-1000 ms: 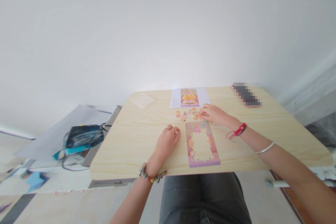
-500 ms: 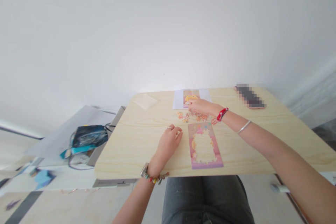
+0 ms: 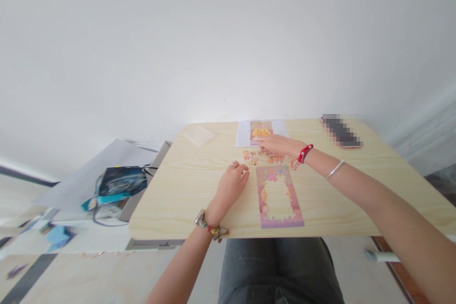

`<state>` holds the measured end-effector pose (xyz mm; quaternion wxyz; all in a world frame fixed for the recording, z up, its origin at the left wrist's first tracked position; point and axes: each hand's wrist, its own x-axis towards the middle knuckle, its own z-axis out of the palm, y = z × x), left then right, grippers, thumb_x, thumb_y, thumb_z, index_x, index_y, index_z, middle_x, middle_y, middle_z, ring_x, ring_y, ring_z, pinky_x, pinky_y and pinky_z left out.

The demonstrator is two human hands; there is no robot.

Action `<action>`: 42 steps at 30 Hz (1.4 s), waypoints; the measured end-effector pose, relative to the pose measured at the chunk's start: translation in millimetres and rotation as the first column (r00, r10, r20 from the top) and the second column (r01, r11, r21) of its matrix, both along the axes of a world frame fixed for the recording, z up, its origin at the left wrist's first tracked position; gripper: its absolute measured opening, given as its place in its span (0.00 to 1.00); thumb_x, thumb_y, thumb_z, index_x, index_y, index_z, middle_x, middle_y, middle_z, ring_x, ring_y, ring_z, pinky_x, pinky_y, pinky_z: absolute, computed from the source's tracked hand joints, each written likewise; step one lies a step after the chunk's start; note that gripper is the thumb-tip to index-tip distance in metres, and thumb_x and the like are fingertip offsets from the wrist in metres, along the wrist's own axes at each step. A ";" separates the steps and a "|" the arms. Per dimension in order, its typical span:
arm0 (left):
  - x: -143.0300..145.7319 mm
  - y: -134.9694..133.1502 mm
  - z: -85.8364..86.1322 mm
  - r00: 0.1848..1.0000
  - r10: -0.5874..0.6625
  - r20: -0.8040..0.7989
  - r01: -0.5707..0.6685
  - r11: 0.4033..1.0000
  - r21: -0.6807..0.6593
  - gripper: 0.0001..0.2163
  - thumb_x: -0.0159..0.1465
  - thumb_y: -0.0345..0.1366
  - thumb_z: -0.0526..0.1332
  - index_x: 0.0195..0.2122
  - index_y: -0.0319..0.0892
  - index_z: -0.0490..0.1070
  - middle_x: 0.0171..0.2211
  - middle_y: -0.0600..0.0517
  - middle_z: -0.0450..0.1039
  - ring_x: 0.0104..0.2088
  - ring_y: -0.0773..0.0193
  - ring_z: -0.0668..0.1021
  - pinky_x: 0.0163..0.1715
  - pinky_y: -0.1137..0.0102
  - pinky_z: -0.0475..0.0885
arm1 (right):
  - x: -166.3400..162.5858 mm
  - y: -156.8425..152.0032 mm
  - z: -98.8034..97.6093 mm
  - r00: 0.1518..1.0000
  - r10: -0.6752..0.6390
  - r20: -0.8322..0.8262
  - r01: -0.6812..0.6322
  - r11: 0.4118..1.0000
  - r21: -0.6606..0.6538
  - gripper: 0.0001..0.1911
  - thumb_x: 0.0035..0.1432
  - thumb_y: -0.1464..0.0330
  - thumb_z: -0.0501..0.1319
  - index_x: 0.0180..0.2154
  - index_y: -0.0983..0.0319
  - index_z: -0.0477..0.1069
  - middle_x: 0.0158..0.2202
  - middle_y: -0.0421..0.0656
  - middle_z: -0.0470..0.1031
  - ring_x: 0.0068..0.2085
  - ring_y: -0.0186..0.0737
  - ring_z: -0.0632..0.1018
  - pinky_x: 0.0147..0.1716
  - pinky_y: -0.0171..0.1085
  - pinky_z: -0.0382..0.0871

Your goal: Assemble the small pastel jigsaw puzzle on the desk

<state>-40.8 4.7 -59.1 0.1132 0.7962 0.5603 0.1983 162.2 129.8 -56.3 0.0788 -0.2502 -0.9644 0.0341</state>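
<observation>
A pink puzzle frame (image 3: 280, 195) with an unfilled pale middle lies on the light wooden table (image 3: 178, 185) in front of me. Several small loose puzzle pieces (image 3: 251, 156) are scattered just beyond it. A white sheet with a yellow character picture (image 3: 261, 132) lies at the far edge. My right hand (image 3: 276, 144) reaches across the loose pieces to the picture's near edge, fingers stretched forward; what its fingertips touch is too small to tell. My left hand (image 3: 231, 185) rests on the table left of the frame, fingers curled.
A phone (image 3: 341, 131) lies at the table's far right. A pale square sheet (image 3: 198, 135) sits at the far left corner. Left of the table, a lower grey surface holds a dark blue bag (image 3: 119, 181) with cables. A white wall rises behind. My grey-trousered lap (image 3: 278, 270) is below.
My right hand moved from the loose pieces up and left to the picture sheet's near edge. My left hand shifted slightly forward, staying curled beside the frame.
</observation>
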 end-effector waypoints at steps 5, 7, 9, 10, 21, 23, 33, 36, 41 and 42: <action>17.3 26.6 8.3 0.998 0.044 -0.043 -0.041 0.997 0.060 0.07 0.59 0.33 0.55 0.37 0.40 0.68 0.33 0.49 0.66 0.35 0.64 0.72 0.37 0.69 0.67 | 1.0 -4.9 1.5 1.000 0.004 0.000 -0.004 0.999 0.045 0.13 0.56 0.77 0.48 0.41 0.67 0.68 0.51 0.51 0.65 0.53 0.41 0.65 0.48 0.42 0.62; 25.5 33.8 11.4 0.998 0.037 -0.050 -0.034 0.998 0.056 0.07 0.58 0.34 0.56 0.36 0.40 0.68 0.33 0.50 0.66 0.36 0.63 0.71 0.38 0.69 0.67 | 2.4 -12.4 6.0 1.000 -0.003 0.019 0.002 0.997 0.071 0.11 0.57 0.75 0.49 0.38 0.66 0.68 0.48 0.51 0.66 0.50 0.42 0.68 0.46 0.42 0.63; 33.0 36.2 12.9 0.998 0.016 -0.060 -0.013 0.999 0.049 0.06 0.58 0.35 0.57 0.34 0.40 0.69 0.32 0.50 0.65 0.36 0.63 0.71 0.37 0.69 0.67 | 6.5 -23.9 12.2 0.999 -0.018 0.046 0.014 0.995 0.096 0.10 0.58 0.73 0.49 0.36 0.66 0.68 0.43 0.50 0.69 0.44 0.41 0.71 0.42 0.42 0.65; 36.4 35.5 13.1 0.998 0.003 -0.063 0.000 0.999 0.050 0.07 0.58 0.36 0.56 0.34 0.40 0.69 0.32 0.50 0.65 0.35 0.63 0.71 0.37 0.68 0.67 | 9.6 -30.8 15.5 0.998 -0.032 0.058 0.026 0.994 0.106 0.10 0.59 0.73 0.49 0.35 0.66 0.68 0.40 0.50 0.69 0.40 0.41 0.72 0.39 0.41 0.66; 60.8 -4.5 11.6 0.966 -0.179 -0.188 0.177 0.984 -0.027 0.09 0.61 0.35 0.50 0.35 0.41 0.69 0.34 0.49 0.64 0.32 0.65 0.71 0.32 0.72 0.68 | 44.3 -103.4 6.4 0.991 -0.125 -0.042 0.130 0.983 0.129 0.11 0.60 0.69 0.48 0.32 0.65 0.67 0.31 0.45 0.67 0.32 0.38 0.69 0.34 0.39 0.63; 64.1 -8.2 8.2 0.960 -0.190 -0.205 0.186 0.982 -0.040 0.10 0.62 0.34 0.49 0.34 0.41 0.69 0.34 0.49 0.64 0.34 0.65 0.70 0.33 0.72 0.68 | 47.6 -110.2 -0.2 0.989 -0.145 -0.041 0.149 0.981 0.124 0.11 0.60 0.70 0.49 0.31 0.65 0.67 0.31 0.45 0.67 0.31 0.37 0.69 0.33 0.38 0.62; 70.5 -9.3 1.0 0.949 -0.180 -0.259 0.161 0.982 -0.094 0.08 0.62 0.33 0.49 0.34 0.40 0.67 0.35 0.49 0.64 0.37 0.64 0.70 0.35 0.72 0.67 | 46.2 -114.0 -10.0 0.980 -0.196 -0.028 0.197 0.975 0.097 0.12 0.59 0.71 0.49 0.27 0.65 0.68 0.28 0.44 0.66 0.28 0.36 0.67 0.28 0.35 0.60; 69.5 -11.1 2.8 0.952 -0.173 -0.252 0.155 0.984 -0.089 0.08 0.62 0.33 0.49 0.35 0.41 0.67 0.35 0.49 0.64 0.37 0.65 0.70 0.35 0.72 0.67 | 44.8 -114.1 -10.9 0.976 -0.217 -0.011 0.217 0.972 0.095 0.12 0.59 0.72 0.50 0.27 0.65 0.68 0.28 0.44 0.66 0.28 0.35 0.66 0.27 0.35 0.59; 67.9 -14.1 0.4 0.943 -0.193 -0.272 0.187 0.981 -0.050 0.10 0.63 0.34 0.47 0.33 0.41 0.67 0.35 0.49 0.65 0.35 0.65 0.70 0.34 0.72 0.67 | 43.7 -116.8 -10.5 0.968 -0.250 -0.001 0.248 0.960 0.132 0.11 0.57 0.73 0.51 0.26 0.65 0.68 0.28 0.44 0.67 0.28 0.35 0.66 0.28 0.35 0.58; 67.8 -14.5 -0.6 0.937 -0.200 -0.287 0.195 0.980 -0.046 0.11 0.64 0.35 0.47 0.33 0.41 0.68 0.34 0.49 0.65 0.35 0.65 0.70 0.34 0.72 0.67 | 43.5 -117.4 -10.8 0.967 -0.256 -0.001 0.253 0.957 0.139 0.11 0.57 0.73 0.51 0.26 0.65 0.69 0.28 0.44 0.67 0.28 0.35 0.66 0.28 0.35 0.58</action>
